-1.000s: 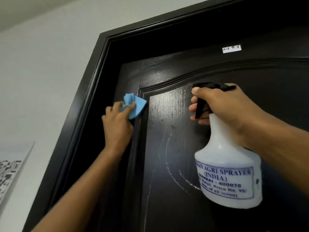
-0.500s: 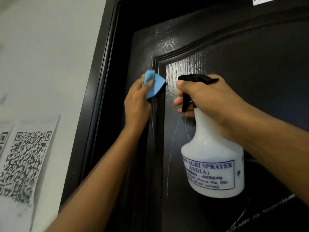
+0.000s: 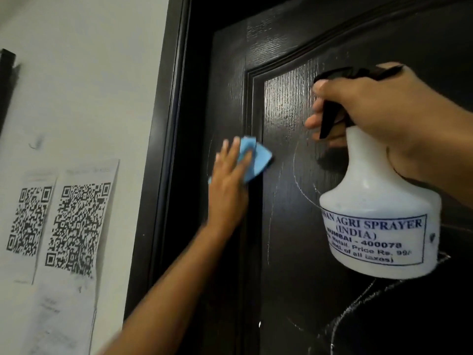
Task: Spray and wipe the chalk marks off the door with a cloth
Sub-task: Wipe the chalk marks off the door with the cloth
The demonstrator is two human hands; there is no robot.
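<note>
1. Your work surface is the dark wood-grain door (image 3: 294, 290), upright in a black frame (image 3: 174, 124).
2. On it: a blue cloth (image 3: 76, 160)... correction, blue cloth (image 3: 256, 160) pressed flat over the raised panel moulding (image 3: 253, 103).
3. Thin chalk marks (image 3: 304, 185) arc across the recessed panel; heavier strokes (image 3: 353, 303) sit lower right.
4. Beside the frame, the wall (image 3: 89, 85) carries two QR code sheets (image 3: 79, 221).

Dim, soft indoor light. The pale wall (image 3: 84, 80) on the left is brightest; the dark door (image 3: 289, 290) shows a streaky sheen, perhaps from light above. The left hand (image 3: 227, 185) is motion-blurred. Wide-angle bending at the edges.
</note>
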